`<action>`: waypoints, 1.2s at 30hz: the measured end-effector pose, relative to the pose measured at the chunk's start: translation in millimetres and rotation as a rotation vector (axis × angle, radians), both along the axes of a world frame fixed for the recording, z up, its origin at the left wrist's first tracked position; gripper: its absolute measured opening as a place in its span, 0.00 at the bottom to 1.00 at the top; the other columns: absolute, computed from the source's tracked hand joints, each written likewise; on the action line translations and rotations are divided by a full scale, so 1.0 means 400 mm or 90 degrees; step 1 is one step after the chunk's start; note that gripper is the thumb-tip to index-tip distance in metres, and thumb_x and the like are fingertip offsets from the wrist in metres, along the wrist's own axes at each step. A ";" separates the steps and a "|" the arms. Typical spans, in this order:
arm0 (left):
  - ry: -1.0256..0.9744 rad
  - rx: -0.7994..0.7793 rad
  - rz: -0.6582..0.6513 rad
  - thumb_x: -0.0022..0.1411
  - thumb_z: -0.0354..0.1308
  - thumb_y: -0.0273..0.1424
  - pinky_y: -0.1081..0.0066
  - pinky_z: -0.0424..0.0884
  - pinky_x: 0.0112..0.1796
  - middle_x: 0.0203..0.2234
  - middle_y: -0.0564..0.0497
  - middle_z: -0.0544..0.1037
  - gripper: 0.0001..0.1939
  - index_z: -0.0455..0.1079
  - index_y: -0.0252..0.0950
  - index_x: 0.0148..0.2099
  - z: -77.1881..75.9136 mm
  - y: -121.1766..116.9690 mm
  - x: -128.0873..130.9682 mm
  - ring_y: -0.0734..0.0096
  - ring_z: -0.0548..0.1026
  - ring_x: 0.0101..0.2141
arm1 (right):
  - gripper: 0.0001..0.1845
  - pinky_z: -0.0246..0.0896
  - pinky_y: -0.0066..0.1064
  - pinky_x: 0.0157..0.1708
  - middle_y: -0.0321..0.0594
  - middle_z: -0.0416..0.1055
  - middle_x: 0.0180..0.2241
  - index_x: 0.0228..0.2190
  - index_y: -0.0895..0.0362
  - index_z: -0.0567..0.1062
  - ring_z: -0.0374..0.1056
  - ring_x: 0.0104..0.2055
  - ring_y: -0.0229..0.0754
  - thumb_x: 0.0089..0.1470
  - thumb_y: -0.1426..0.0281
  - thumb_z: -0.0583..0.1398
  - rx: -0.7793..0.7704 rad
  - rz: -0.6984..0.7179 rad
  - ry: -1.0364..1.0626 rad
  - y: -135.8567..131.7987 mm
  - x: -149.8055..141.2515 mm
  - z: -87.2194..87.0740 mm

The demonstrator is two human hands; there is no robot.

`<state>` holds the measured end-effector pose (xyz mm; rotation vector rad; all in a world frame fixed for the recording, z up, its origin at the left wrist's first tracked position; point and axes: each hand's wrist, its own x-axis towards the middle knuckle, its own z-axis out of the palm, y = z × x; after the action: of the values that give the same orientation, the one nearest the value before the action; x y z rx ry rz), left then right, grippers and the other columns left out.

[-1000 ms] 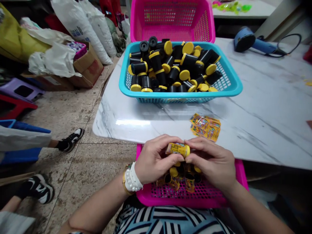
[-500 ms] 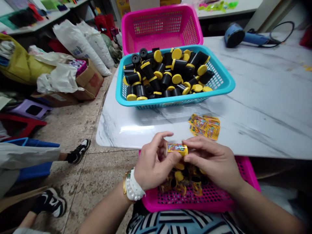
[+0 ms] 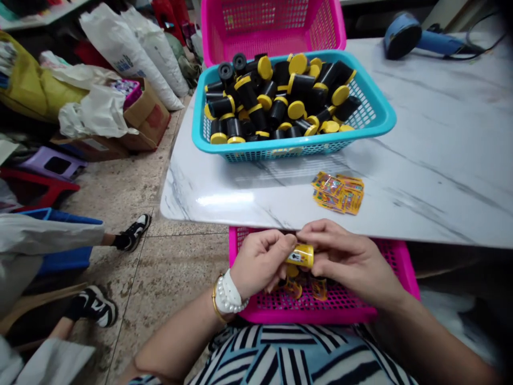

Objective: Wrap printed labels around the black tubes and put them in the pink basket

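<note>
A small canister [image 3: 301, 256] with a yellow printed wrap lies sideways between my two hands, over the lower pink basket [image 3: 320, 315]. My left hand [image 3: 262, 259] is closed around its left end, thumb on top. At its right end, the thumb and fingers of my right hand [image 3: 347, 259] grip the yellow end. Below, several wrapped canisters [image 3: 319, 289] lie in the pink basket, partly hidden by my hands. On the table just ahead sits a pile of orange-yellow printed labels [image 3: 340, 193].
A turquoise basket [image 3: 385, 123] full of black canisters with yellow caps stands on the marbled table [image 3: 441, 176]. Behind it is another pink basket [image 3: 276, 32]. A blue heat gun [image 3: 425, 40] with a cable lies at the back right. Another person's legs and shoes [image 3: 136, 232] show at left.
The canister has turned in my hands, so a different part of its wrap faces up. My left thumb now lies across its top. The whole view has tilted down slightly.
</note>
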<state>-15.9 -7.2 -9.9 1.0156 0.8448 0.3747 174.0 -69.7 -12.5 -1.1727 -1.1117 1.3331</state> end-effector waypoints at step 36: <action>-0.070 0.148 0.156 0.61 0.63 0.43 0.79 0.58 0.20 0.15 0.58 0.67 0.17 0.75 0.32 0.38 0.036 0.105 0.083 0.81 0.62 0.16 | 0.20 0.69 0.32 0.33 0.39 0.78 0.33 0.49 0.50 0.80 0.72 0.32 0.39 0.55 0.75 0.67 0.485 -0.205 -0.658 0.090 0.028 0.044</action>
<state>17.4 34.9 4.5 1.0979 0.8405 0.7445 185.3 -33.8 4.9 -1.3464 -1.8107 -0.0870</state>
